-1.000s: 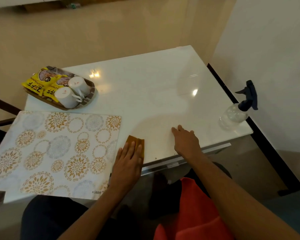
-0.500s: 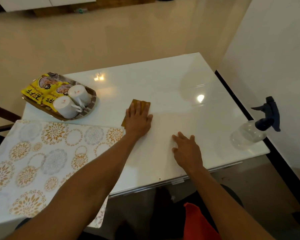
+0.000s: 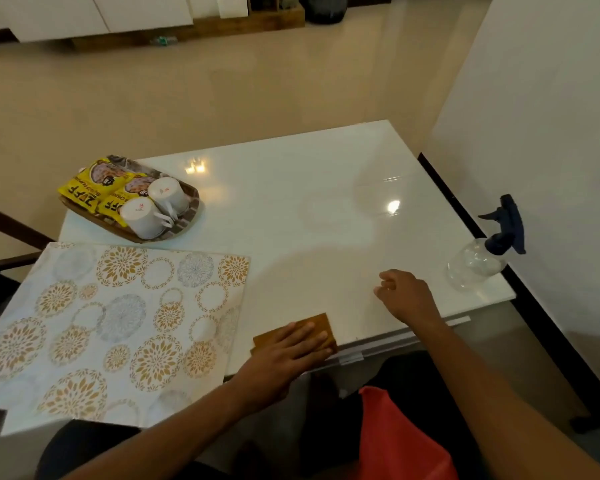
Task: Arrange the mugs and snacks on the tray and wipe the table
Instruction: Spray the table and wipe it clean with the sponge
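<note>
The brown cloth (image 3: 321, 325) is pressed flat under the open left hand (image 3: 288, 351); even strokes should be kept toward the loosely curled, empty right hand (image 3: 407, 296).

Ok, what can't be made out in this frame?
- Brown cloth, head view: near part hidden under the left hand.
- Snack packets: print too small and upside down; partly behind the mugs.
- Tray: mostly covered.
- Placemat: near corner cut off by a dark shape.
- Spray bottle: fill level unclear.
</note>
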